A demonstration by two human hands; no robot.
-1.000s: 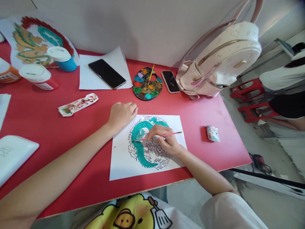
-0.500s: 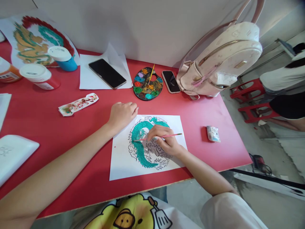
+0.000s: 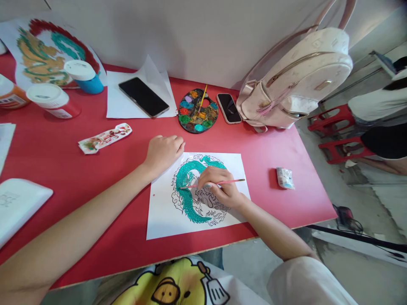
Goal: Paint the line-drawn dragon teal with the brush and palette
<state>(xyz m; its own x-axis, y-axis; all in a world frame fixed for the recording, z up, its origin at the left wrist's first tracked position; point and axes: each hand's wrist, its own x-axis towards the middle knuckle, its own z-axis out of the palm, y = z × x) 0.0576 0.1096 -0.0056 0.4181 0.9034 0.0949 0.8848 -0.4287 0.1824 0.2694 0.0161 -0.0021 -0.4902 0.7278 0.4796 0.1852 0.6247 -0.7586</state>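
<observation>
From far off, I saw a white top (image 3: 243,286) at the bottom middle, with a big yellow cartoon (image 3: 178,271) and a brown-handled spatula (image 3: 217,291) drawn on it. The sleeve (image 3: 295,279), lower right, was plain white.

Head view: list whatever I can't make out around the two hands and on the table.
All in the head view:
Part of the dragon drawing: covered by the right hand, which grips the pink paintbrush.
Palm of the left hand: turned away, hidden by the back of the hand.
Orange paint jar: cut off by the left edge.
White container: cut off there too; lettering blurred.
Small packet: print too small.
</observation>
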